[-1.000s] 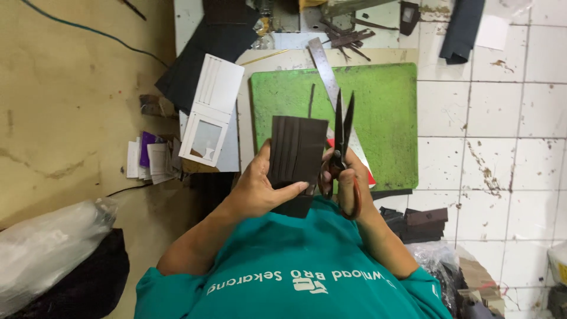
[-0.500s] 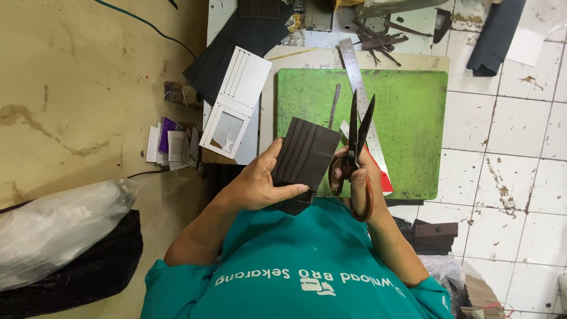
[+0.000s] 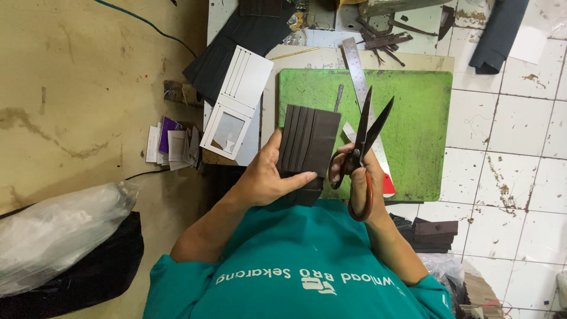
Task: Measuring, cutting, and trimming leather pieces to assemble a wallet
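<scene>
Dark leather wallet panel (image 3: 308, 142) being gripped by left hand (image 3: 266, 177); right hand (image 3: 357, 177) clamping open scissors (image 3: 365, 139) over green mat's (image 3: 413, 118) near edge.

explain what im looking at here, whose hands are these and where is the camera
There is no machine here: a person in a teal shirt works with two bare hands. The one picture comes from a camera worn on that person's head, looking straight down, so the shirt fills the bottom edge.

The left hand grips a dark brown leather piece with stepped card slots, like the inside of a wallet. The right hand holds big scissors with red handles, blades open, just beside the piece.

Below them lies a green cutting mat with a metal ruler across it. To the left sits a white card template with a cut-out window. Dark leather scraps lie at the top, on a tiled surface.
</scene>
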